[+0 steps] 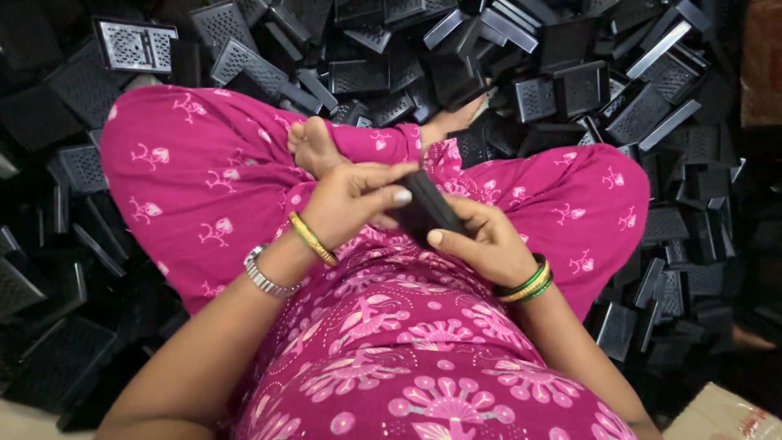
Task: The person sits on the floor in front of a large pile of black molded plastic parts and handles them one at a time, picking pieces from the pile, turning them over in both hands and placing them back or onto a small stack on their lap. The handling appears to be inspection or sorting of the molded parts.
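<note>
Both hands hold one flat black plastic part (423, 208) over the lap; left hand (350, 204) has its fingers curled along the top edge, right hand (481, 240) has its fingers clamped beneath, thumb on the smooth face; all round lies a heap (521, 90) of like rectangular parts with perforated grille faces; pink patterned cloth (391, 342) covers the crossed legs.

Pink floral-print clothing (407, 358), green-gold bangles (313, 239), a silver wristwatch (265, 277).

cardboard box (721, 414) | bottom-right corner | pale brown, red print
</note>
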